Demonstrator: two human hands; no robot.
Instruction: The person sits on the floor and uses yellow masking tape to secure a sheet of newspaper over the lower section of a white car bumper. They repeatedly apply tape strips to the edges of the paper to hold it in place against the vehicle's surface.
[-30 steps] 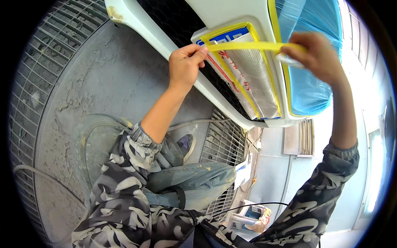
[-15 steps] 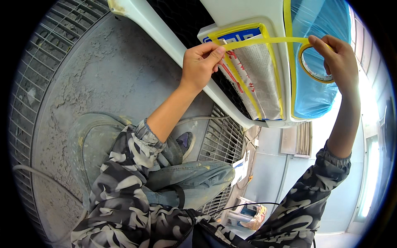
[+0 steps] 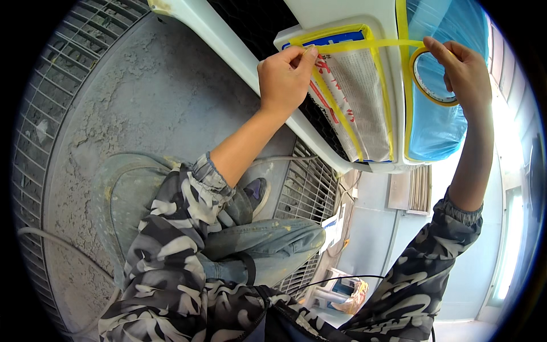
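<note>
My left hand point(image 3: 286, 80) pinches the free end of a yellow masking tape strip point(image 3: 393, 43) between thumb and forefinger. My right hand point(image 3: 464, 73) grips the tape roll point(image 3: 424, 90), from which the strip runs taut across to the left. Under the strip, printed newspaper point(image 3: 364, 102) covers most of a flat plate point(image 3: 342, 39) with a blue top, bordered by yellow tape. The left fingertips are at the plate's upper left edge; whether they touch it I cannot tell. Blue plastic film point(image 3: 436, 131), edged with yellow tape, lies behind the roll.
The white bumper point(image 3: 364, 11) and a black mesh grille point(image 3: 250, 23) surround the plate. Metal floor grates point(image 3: 34, 142) flank the dusty grey floor point(image 3: 148, 102). A hose point(image 3: 74, 251) lies at the left. My bent legs point(image 3: 268, 245) are below; a wall stands at right.
Both hands have moved slightly upward with the strip, bringing it closer to the plate's upper edge. The left hand has also shifted a little to the right.
</note>
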